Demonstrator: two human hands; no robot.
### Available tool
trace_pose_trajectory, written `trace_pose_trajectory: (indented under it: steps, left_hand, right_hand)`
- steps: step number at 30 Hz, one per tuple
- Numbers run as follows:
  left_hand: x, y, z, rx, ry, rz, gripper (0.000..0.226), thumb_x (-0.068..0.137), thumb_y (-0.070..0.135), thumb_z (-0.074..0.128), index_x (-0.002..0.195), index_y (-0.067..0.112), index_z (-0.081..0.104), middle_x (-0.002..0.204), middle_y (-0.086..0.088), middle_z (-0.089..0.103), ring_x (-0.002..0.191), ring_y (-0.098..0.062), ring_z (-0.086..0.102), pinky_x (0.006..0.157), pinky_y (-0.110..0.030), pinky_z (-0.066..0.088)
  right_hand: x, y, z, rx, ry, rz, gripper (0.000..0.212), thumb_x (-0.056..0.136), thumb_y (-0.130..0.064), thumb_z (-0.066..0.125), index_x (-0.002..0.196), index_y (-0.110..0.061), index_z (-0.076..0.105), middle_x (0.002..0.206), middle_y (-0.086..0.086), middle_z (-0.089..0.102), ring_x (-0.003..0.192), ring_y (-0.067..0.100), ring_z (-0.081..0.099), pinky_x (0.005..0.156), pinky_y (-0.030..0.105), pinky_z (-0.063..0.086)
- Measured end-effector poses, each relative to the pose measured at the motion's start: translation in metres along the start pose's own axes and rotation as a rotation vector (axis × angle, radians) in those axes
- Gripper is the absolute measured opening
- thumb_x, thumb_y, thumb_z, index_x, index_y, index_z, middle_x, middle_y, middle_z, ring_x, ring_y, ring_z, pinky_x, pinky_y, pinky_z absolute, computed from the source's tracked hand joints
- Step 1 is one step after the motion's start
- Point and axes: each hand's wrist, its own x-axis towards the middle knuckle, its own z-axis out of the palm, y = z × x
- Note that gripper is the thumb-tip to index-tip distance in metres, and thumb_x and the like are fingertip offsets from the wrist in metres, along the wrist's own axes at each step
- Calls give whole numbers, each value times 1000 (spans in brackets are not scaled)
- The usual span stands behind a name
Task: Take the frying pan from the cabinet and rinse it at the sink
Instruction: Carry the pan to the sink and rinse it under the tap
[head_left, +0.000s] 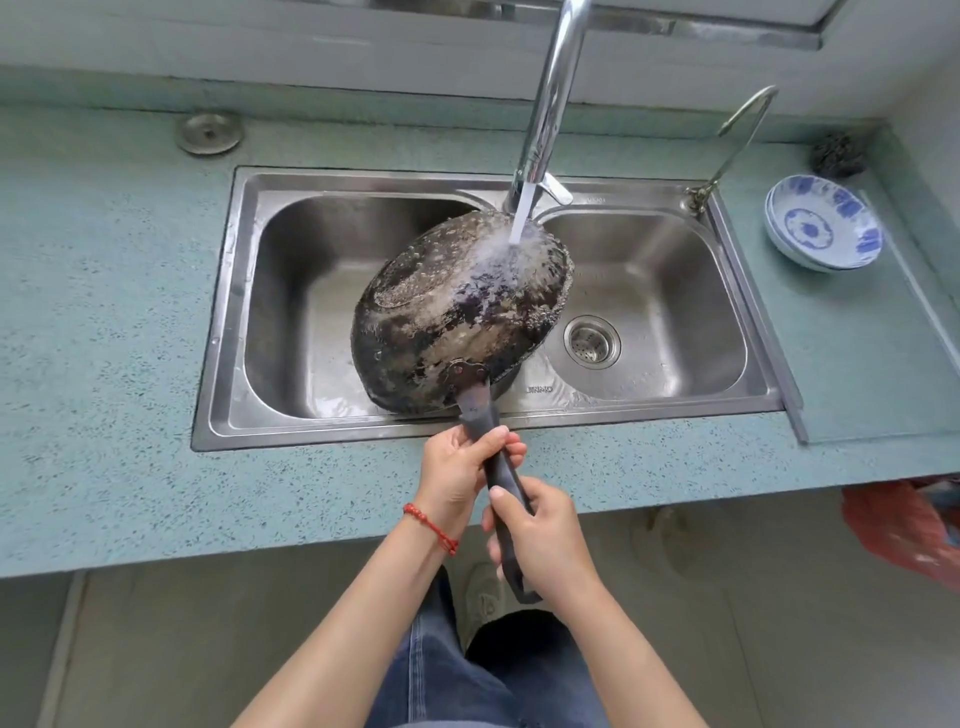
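The frying pan (460, 317) is held upside down over the sink (488, 312), its blackened, worn underside turned up and tilted above the divider between the two basins. A stream of water (521, 218) from the tap (545, 104) is seen striking the far edge of the pan and spreading over its bottom in beads. The dark handle (498, 467) is gripped by both hands: the left hand (460, 475), with a red string bracelet (431, 527) at the wrist, is wrapped around the part nearer the pan, and the right hand (543, 540) is closed around the end part. Stamped lettering is seen on the sink's front rim beside the pan, reading roughly "JINMO", though it is blurred. A drain strainer (592, 341) is set in the right basin. Blue-and-white bowls (823, 228) are stacked on the counter (104, 312) to the right of the sink, with a dark scouring ball (837, 154) just behind them.
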Motion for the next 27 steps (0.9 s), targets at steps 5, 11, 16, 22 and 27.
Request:
trace_pose_trajectory:
  steps: [5, 11, 16, 22, 27]
  left_hand:
    - [0, 5, 3, 48, -23, 29, 9, 82, -5, 55, 74, -3, 57, 51, -3, 67, 49, -11, 65, 51, -20, 53]
    - [1, 4, 0, -31, -56, -10, 13, 84, -3, 52, 72, -3, 57, 53, -4, 67, 51, -12, 65, 53, -20, 53]
    - [2, 4, -3, -149, -69, -26, 13, 86, -5, 48, 74, -3, 54, 53, -4, 65, 51, -12, 63, 52, -20, 52]
    - [2, 5, -5, -182, -72, -28, 12, 86, -4, 48, 76, -2, 54, 55, -5, 66, 52, -14, 63, 53, -21, 52]
    - [0, 6, -4, -48, -46, 19, 12, 84, -4, 53, 72, -3, 57, 53, -4, 66, 51, -14, 64, 52, -21, 53]
  right_hand:
    - [1, -2, -3, 37, -15, -20, 19, 92, -9, 47, 75, -4, 53, 62, 14, 53, 39, 19, 45, 36, 26, 41]
    - [2, -1, 0, -49, 39, -25, 21, 91, -11, 47, 70, -8, 51, 59, 18, 52, 42, 25, 45, 39, 30, 40]
    - [3, 0, 9, -112, 79, -45, 24, 89, -13, 47, 66, -11, 49, 55, 17, 53, 42, 26, 47, 42, 33, 42]
    - [3, -2, 11, -128, 91, -53, 26, 89, -14, 48, 63, -11, 49, 50, 11, 52, 39, 23, 47, 42, 31, 42]
    - [-2, -6, 7, 13, 28, -17, 25, 91, -9, 47, 66, -8, 50, 57, 16, 51, 37, 21, 43, 37, 26, 38]
